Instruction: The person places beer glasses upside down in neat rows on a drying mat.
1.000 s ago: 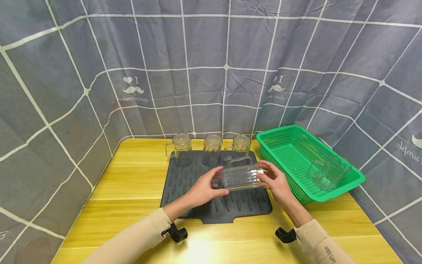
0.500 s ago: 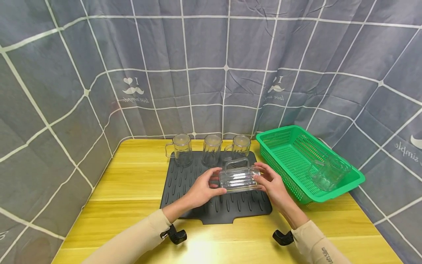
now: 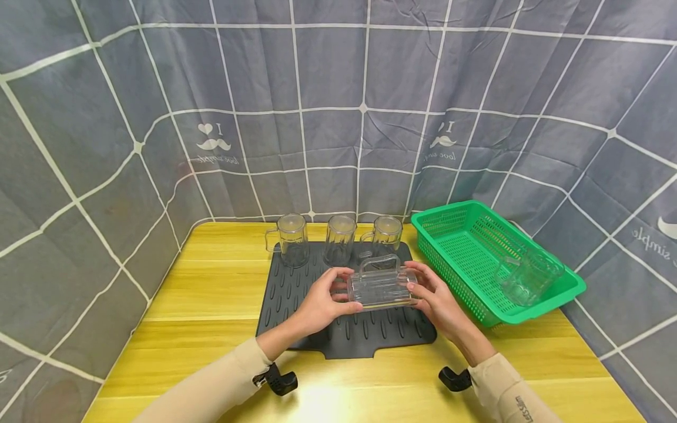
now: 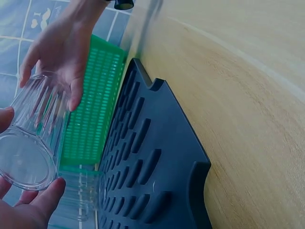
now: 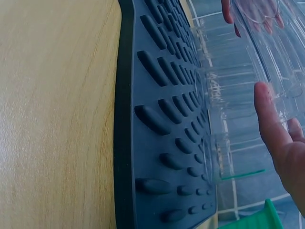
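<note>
The table (image 3: 201, 288) spreads at left, with a dark ribbed mat (image 3: 349, 348) on it. At the mat's back edge stands the left mug (image 3: 294, 244), its handle pointing left. The left hand (image 3: 317, 302) comes next, thumb and fingers clamped on one end of the held mug (image 3: 378, 291). Behind, the middle mug (image 3: 339, 244) stands on the mat. The held mug lies sideways over the mat, handle toward the back, and the right mug (image 3: 388, 232) stands beyond it. The right hand (image 3: 439, 296) grips its other end. Rightmost, a green basket (image 3: 460, 249) contains a tilted mug (image 3: 531, 279).
</note>
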`<state>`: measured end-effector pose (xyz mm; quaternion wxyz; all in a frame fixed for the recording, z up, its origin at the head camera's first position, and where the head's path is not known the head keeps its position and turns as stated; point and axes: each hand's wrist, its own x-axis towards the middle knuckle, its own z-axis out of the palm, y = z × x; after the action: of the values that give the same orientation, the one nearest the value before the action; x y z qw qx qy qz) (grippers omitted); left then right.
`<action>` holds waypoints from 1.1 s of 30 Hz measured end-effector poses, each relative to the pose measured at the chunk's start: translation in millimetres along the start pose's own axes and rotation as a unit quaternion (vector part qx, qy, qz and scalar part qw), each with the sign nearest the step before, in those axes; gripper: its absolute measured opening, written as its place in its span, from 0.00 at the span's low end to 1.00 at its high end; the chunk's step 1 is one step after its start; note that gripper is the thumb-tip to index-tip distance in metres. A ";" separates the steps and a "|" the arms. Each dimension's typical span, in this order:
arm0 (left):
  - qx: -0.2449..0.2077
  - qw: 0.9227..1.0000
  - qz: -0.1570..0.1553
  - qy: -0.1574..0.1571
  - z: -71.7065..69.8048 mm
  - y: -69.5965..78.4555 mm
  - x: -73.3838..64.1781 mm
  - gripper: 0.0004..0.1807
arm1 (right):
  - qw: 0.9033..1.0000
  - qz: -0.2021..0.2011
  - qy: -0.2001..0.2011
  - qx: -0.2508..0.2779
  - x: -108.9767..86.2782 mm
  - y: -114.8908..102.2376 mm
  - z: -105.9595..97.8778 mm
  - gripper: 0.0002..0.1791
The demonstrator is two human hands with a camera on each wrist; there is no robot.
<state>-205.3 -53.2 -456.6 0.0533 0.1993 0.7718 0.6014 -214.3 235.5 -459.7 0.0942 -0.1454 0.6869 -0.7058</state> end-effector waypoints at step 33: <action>0.088 0.992 0.077 0.052 -51.0 22.9 -14.6 0.34 | 0.993 -0.065 -0.048 -0.091 -2.2 -3.9 -8.4 0.29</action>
<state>-202.8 -100.4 -423.3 -0.0512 0.2301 0.8059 0.5430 -214.8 244.3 -456.1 0.0673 -0.2312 0.7319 -0.6374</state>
